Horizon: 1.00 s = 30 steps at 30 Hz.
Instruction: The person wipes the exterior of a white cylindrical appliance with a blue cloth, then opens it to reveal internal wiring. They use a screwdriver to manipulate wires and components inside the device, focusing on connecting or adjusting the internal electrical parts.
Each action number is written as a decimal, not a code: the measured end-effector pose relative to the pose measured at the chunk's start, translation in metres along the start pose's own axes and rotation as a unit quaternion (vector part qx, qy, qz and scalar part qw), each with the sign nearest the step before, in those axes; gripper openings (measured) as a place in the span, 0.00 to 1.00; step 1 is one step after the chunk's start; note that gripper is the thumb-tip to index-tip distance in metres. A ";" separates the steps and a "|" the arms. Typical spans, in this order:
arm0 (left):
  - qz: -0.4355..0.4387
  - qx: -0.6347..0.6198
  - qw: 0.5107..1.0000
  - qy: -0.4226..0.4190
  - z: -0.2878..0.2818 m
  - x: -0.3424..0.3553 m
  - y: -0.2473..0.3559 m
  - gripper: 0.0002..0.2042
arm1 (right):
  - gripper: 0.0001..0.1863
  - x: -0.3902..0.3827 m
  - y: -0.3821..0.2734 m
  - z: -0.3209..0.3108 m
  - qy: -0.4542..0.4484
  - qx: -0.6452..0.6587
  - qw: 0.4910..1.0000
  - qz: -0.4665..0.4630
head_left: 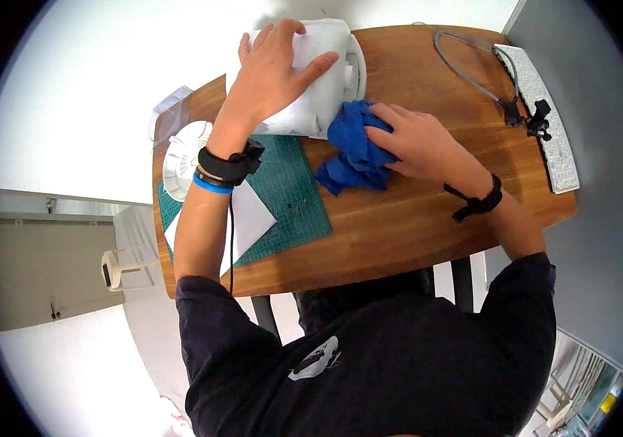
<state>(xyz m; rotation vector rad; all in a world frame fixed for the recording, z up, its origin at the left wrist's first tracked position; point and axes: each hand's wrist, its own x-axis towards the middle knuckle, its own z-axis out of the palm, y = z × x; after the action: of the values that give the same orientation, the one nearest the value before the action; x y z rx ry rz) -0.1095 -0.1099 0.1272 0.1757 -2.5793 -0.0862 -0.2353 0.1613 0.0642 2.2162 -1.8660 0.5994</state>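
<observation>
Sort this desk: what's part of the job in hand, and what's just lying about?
In use, judging by the hands:
blue crumpled cloth, gripped by the right hand
white boxy fabric item, under the left hand

Apparently just lying about:
green gridded cutting mat
white paper sheet
white round plastic piece
long white keyboard

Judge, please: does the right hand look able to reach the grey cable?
Probably yes: wooden tabletop alone separates the right hand from the grey cable, though the hand must likely release the blue cloth.
</observation>
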 end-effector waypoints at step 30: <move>0.029 0.094 0.995 0.027 0.005 -0.027 0.005 0.37 | 0.34 0.062 0.076 -0.044 -0.119 0.224 0.949 0.188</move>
<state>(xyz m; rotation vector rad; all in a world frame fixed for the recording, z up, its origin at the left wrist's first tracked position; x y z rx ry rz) -0.0894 -0.1012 0.1093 0.1695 -2.5350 0.1819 -0.3096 0.1076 0.1211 2.2820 -2.5247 0.9380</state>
